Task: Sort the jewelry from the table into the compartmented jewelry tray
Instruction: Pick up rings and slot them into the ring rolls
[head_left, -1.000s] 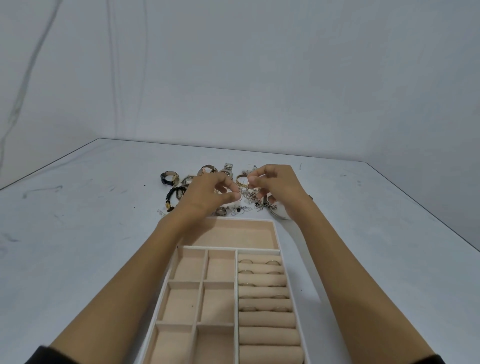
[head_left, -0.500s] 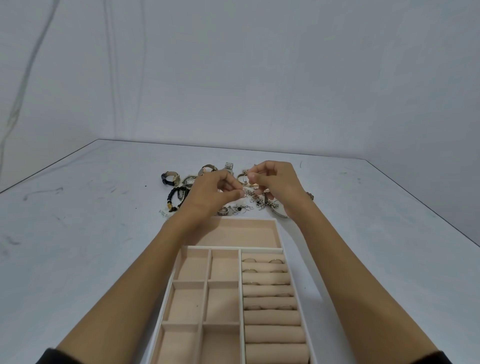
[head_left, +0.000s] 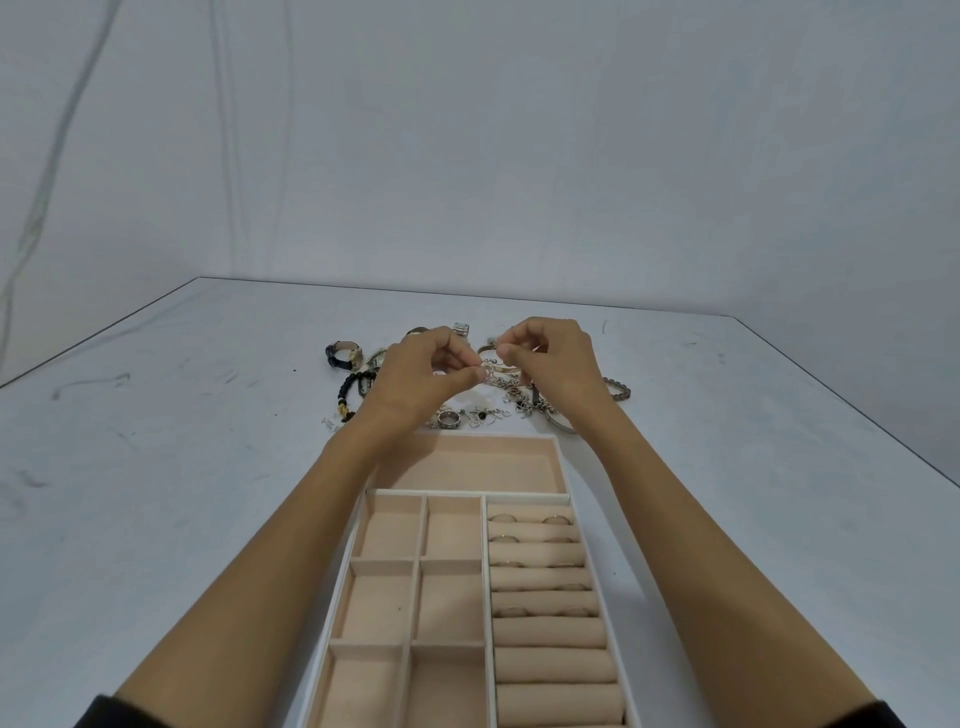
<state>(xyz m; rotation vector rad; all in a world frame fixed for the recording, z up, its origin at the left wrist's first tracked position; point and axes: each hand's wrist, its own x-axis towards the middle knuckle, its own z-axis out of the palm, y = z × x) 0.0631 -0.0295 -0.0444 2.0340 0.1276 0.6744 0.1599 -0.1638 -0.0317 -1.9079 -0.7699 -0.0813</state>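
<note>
– Jewelry pile (head_left: 483, 405): where is it?
– Upper centre of the frame, on the grey table (head_left: 182, 467), just beyond the far end of the jewelry tray (head_left: 567, 500). There is a black-strap watch (head_left: 343, 354) and a black bead bracelet (head_left: 353, 387) at the pile's left and a bangle (head_left: 618, 388) at its right, with loose rings and chains between.
– Hands?
– Left hand (head_left: 421, 374) and right hand (head_left: 556, 364) are raised over the pile, fingertips almost meeting. Both pinch one small silvery piece (head_left: 488, 371). It could be a chain or an earring; it is too small to tell.
– Tray contents?
– Rings (head_left: 503, 518) sit in the upper slots of the ring rolls (head_left: 545, 634), on the tray's right side. The lower rolls are bare. The square compartments (head_left: 384, 605) and the long far compartment (head_left: 467, 465) look unfilled.
– Progress?
– Judged early. Some rings are placed; the watches, bracelets and chains are all unsorted. The pinched piece probably needs freeing from tangles before placement.
</note>
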